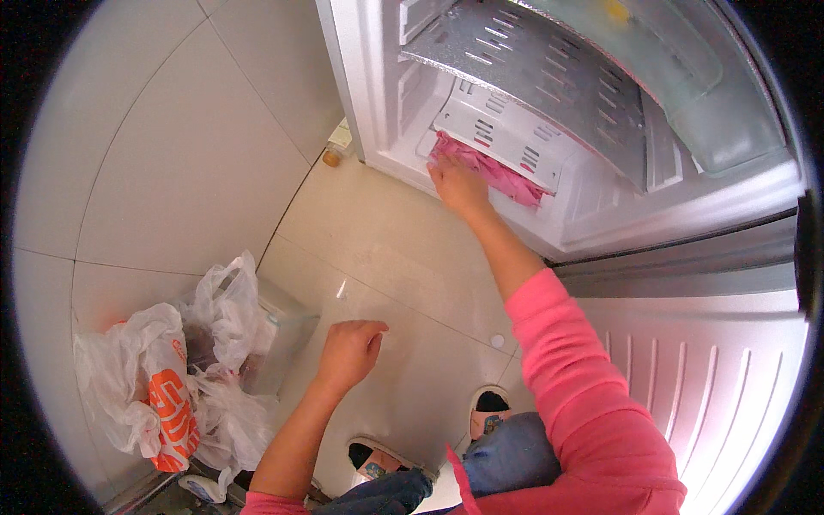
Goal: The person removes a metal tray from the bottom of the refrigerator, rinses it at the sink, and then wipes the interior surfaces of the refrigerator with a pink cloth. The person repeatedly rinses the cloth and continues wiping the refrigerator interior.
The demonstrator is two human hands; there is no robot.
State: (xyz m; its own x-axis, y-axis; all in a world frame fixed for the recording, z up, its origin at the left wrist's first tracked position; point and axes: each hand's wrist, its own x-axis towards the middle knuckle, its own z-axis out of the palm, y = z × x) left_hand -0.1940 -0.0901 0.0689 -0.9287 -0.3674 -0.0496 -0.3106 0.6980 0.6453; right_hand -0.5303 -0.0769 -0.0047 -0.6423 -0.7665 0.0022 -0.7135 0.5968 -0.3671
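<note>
My right hand (458,183) reaches into the bottom of an open refrigerator compartment (412,164). Its fingers are on the left end of a crumpled pink cloth (496,172), partly hidden behind the hand. The cloth lies along the compartment floor, tucked under the lower edge of a slotted white panel (512,132); bits of pink show through the slots. Over the floor tiles, my left hand (351,353) hangs with its fingers curled in and nothing visible in it. A slotted metallic shelf (541,71) sits above the compartment.
Plastic bags (129,373), one with orange print, stand at left beside a clear bin (283,347). An open refrigerator door (702,373) is at my right. A clear drawer (721,122) juts out above. A small orange-brown object (331,158) lies by the wall.
</note>
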